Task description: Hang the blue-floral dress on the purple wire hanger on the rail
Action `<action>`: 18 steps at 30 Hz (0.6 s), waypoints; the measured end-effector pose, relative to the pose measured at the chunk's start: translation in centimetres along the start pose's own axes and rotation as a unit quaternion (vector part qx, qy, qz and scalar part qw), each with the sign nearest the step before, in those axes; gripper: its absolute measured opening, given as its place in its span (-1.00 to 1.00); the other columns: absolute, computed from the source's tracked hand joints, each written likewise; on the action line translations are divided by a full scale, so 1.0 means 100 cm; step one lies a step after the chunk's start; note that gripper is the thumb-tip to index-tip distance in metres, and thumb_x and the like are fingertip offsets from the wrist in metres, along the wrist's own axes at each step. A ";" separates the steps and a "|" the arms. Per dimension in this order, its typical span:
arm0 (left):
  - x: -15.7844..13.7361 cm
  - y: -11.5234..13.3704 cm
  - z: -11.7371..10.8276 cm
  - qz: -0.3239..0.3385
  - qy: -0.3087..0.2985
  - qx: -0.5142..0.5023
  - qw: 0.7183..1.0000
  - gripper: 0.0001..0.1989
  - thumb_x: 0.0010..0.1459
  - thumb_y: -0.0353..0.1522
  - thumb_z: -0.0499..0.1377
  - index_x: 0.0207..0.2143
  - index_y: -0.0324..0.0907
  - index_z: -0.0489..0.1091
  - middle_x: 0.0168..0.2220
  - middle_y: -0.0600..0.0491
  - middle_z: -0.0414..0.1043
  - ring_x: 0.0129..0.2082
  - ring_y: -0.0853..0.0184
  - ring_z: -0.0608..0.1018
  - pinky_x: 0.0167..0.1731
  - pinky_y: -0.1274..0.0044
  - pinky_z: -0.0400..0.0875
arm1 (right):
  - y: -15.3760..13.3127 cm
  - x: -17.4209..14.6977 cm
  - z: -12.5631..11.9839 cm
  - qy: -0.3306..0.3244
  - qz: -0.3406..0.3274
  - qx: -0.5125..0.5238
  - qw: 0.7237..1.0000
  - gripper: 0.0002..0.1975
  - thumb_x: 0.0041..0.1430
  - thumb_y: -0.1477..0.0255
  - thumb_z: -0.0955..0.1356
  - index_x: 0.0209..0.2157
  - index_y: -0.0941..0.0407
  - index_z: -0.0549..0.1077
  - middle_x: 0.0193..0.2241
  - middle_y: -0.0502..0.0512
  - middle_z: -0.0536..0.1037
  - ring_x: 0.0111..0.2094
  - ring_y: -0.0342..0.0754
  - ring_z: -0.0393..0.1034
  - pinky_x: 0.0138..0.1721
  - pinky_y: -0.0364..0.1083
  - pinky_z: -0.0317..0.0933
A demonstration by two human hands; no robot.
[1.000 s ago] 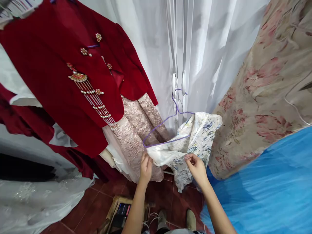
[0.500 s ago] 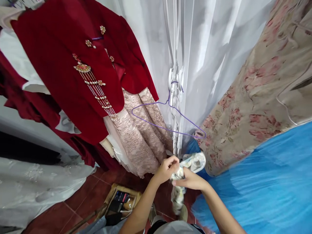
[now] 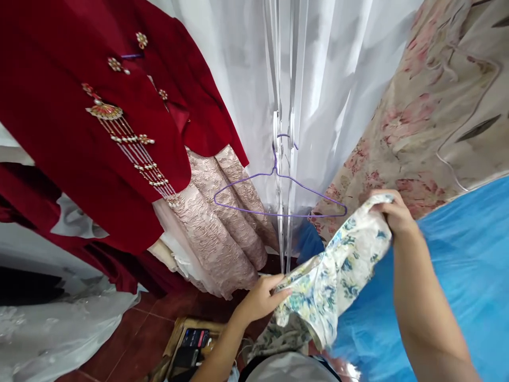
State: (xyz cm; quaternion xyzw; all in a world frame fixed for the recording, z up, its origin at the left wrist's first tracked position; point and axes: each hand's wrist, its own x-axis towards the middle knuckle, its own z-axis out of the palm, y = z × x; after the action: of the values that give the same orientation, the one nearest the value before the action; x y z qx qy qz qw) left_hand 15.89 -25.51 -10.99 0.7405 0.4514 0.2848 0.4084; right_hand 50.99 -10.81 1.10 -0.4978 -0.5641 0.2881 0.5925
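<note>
While both hands hold one flowered blouse-like garment (image 3: 338,270), its cloth is stretched on a slant between them, in front of the person's body. The left hand (image 3: 262,302) has the lower end pinched between the thumb and the fingers, so its grip is closed on the cloth. The right hand (image 3: 392,212) is folded around the upper end, and this grip is closed also; how its fingertips are placed behind the cloth, I cannot tell. The garment is white with blue, green and yellow flowers.

Behind it, a purple hanger (image 3: 275,171) hangs by its hook at the white rods (image 3: 294,79). Its right corner is near the garment's upper edge; whether they touch, I cannot say.

On the left there is a red jacket (image 3: 159,122) with a beaded ornament (image 3: 105,111), and below it a pale pink skirt (image 3: 222,228). On the right, a beige flowered dress (image 3: 429,127) is just beside a blue skirt (image 3: 469,254). Near the left forearm, a phone (image 3: 194,338) lies in a box (image 3: 177,339) above the red floor (image 3: 131,323).
</note>
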 end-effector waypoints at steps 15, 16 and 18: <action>0.037 -0.057 -0.239 0.042 0.231 0.278 0.931 -0.74 0.06 -0.54 -0.03 -0.27 -0.12 0.35 -0.26 -0.01 0.41 -0.17 0.16 0.46 -0.10 0.37 0.35 | -0.054 0.013 0.106 -0.301 0.108 0.037 0.947 -0.58 -0.07 0.11 0.57 -0.43 0.13 0.44 -0.54 -0.07 0.39 -0.53 -0.17 0.24 -0.54 -0.19 0.06; 0.048 -0.056 -0.251 0.053 0.245 0.287 0.924 -0.72 0.03 -0.57 -0.04 -0.27 -0.11 0.33 -0.27 -0.01 0.41 -0.17 0.16 0.46 -0.11 0.37 0.36 | -0.055 0.011 0.108 -0.294 0.114 0.036 0.948 -0.57 -0.07 0.11 0.57 -0.41 0.15 0.46 -0.52 -0.05 0.42 -0.51 -0.16 0.27 -0.51 -0.19 0.09; 0.072 -0.047 -0.273 0.086 0.287 0.293 0.908 -0.68 -0.02 -0.61 -0.04 -0.28 -0.10 0.32 -0.28 -0.01 0.42 -0.16 0.15 0.47 -0.10 0.36 0.37 | -0.058 0.010 0.111 -0.283 0.123 0.039 0.951 -0.57 -0.06 0.12 0.57 -0.35 0.18 0.51 -0.47 0.02 0.49 -0.47 -0.14 0.32 -0.47 -0.17 0.12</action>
State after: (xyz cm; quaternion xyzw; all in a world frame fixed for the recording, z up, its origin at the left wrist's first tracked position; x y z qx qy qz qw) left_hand -4.68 -8.34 -0.93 0.7491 0.5466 0.3742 -0.0003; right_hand 39.34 -8.93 5.30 -0.4379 -0.6313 0.5091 0.3880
